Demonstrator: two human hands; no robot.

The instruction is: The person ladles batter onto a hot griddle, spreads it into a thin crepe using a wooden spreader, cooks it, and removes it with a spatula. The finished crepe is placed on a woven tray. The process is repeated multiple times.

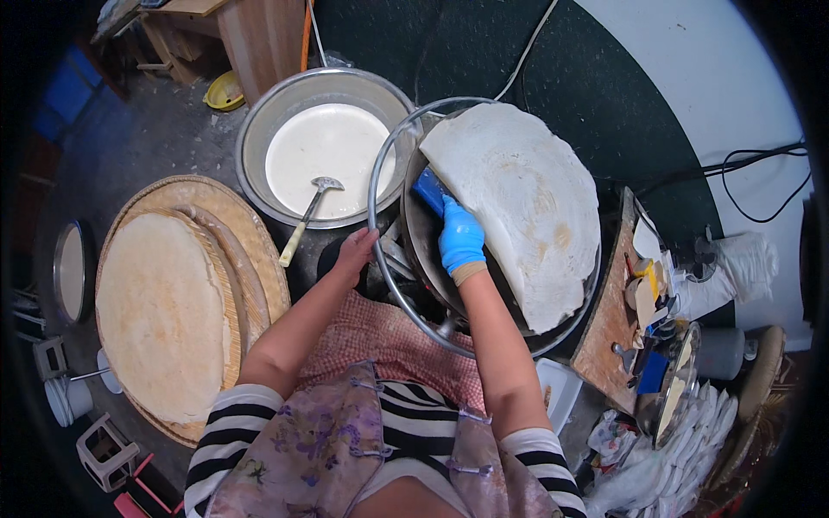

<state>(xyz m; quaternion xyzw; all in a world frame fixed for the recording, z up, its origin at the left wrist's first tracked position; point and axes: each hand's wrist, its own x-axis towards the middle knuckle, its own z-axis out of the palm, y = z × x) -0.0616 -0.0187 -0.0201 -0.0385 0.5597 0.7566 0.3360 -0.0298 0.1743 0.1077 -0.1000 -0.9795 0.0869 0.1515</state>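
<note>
My left hand (356,251) is closed on the near left side of a large metal ring (376,186) that runs round a dark round pan (420,233). Over the pan lies a broad, thin pale pancake (522,211), browned in spots; its left edge runs nearly straight and leaves a strip of pan bare. In a blue glove, my right hand (460,235) grips a flat blue scraper (429,190) beside that edge. The scraper's lower side is hidden.
Left of the pan stands a metal basin (250,160) of white batter, with a ladle (309,216) resting in it. A woven tray (275,289) at the left bears stacked pale pancakes (160,315). Right of the pan are a cluttered wooden board (604,341) and a white tray (560,388).
</note>
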